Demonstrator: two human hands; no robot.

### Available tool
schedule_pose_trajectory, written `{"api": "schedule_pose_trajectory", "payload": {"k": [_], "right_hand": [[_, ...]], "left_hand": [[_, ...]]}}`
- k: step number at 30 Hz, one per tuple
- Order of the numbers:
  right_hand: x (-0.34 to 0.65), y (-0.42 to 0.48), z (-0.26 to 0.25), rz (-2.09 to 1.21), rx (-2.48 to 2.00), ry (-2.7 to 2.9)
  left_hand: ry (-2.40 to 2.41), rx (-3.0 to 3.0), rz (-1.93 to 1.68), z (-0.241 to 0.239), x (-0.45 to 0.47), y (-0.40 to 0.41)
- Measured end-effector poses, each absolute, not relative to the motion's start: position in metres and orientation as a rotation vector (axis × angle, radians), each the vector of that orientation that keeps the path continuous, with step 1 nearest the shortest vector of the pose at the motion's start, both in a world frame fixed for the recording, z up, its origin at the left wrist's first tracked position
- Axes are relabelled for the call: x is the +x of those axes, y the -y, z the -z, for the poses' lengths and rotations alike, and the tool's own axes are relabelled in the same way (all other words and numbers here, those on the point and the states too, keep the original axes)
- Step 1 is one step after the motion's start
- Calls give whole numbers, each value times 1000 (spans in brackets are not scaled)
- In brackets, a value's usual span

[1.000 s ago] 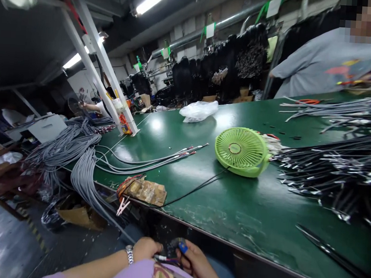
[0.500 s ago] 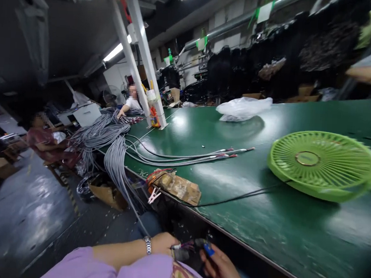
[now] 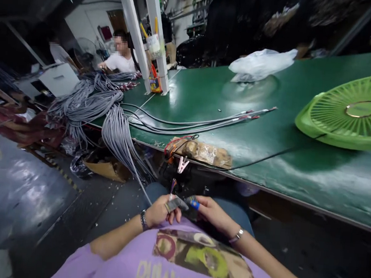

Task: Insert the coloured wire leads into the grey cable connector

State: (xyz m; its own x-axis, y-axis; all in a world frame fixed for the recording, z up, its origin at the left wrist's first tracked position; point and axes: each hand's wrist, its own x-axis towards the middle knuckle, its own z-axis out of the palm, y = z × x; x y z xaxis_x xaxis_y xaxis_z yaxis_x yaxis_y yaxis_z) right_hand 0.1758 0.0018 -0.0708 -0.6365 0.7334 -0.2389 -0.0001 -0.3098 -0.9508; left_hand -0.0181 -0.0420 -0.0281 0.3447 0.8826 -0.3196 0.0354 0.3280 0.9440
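Note:
My left hand (image 3: pixel 162 211) is closed around the end of a grey cable (image 3: pixel 173 193), whose coloured inner wires stick up above my fingers. My right hand (image 3: pixel 210 212) pinches a small tool with a blue tip (image 3: pixel 194 204) close to the cable end. Both hands are over my lap, below the front edge of the green table (image 3: pixel 267 131). A wristwatch is on my left wrist and a bracelet on my right.
A green fan (image 3: pixel 350 113) lies on the table at right, its black cord running to a taped brown block (image 3: pixel 203 152) at the edge. Grey cables (image 3: pixel 186 122) lie across the table; a thick bundle (image 3: pixel 111 126) hangs off the left. A plastic bag (image 3: pixel 261 64) lies further back. A person sits beyond the white post.
The view has tilted down and left, bringing both hands up into sight. The hands stay together on the cable end and the tool.

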Motion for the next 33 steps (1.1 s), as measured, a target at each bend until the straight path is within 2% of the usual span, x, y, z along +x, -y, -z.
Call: {"api": "schedule_pose_trajectory", "payload": {"k": [4, 7, 12, 18, 21, 25, 30, 33], "right_hand": [[145, -3, 29, -1939, -847, 1429], [124, -8, 14, -1779, -907, 1503], [110, -10, 20, -1667, -981, 1470], [117, -7, 24, -1529, -1055, 1516], [124, -7, 18, -1603, -1021, 1481], [137, -8, 14, -1726, -970, 1441], [147, -9, 18, -1842, -936, 1469], [150, -13, 14, -1753, -951, 1550]], "left_hand": [[-1060, 1101, -715, 31, -28, 43], [-1090, 1131, -748, 35, -31, 41], [-1208, 1224, -855, 40, -36, 40], [-1222, 1397, -758, 41, -34, 45], [-1181, 1336, -829, 35, -27, 44], [-1100, 949, -904, 24, -19, 39], [-1128, 951, -752, 16, -16, 33], [-1103, 987, -634, 12, -13, 28]]}}
